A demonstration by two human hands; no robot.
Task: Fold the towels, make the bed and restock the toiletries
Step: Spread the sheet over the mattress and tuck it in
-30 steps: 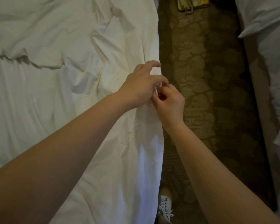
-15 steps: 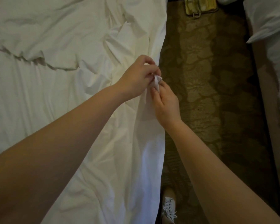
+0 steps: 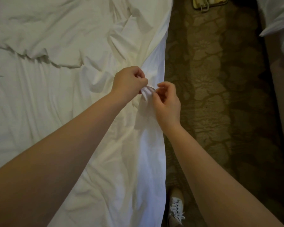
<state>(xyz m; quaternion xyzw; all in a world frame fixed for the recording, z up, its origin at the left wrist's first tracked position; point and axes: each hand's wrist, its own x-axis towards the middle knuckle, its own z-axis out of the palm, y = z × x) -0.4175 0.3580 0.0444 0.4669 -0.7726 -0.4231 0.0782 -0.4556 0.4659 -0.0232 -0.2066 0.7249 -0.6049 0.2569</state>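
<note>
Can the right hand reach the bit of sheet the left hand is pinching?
Probably yes: the right hand is right beside the sheet fold that the left hand pinches, with nothing between. It may already touch it.

No text, label, brand or number can be read here. The white sheet (image 3: 72,95) on the bed is plain, and the carpet (image 3: 211,79) carries only a floral pattern. The laced shoe (image 3: 176,208) at the bottom edge and the yellowish object (image 3: 208,2) at the top edge are too dim and small to show any marking.
</note>
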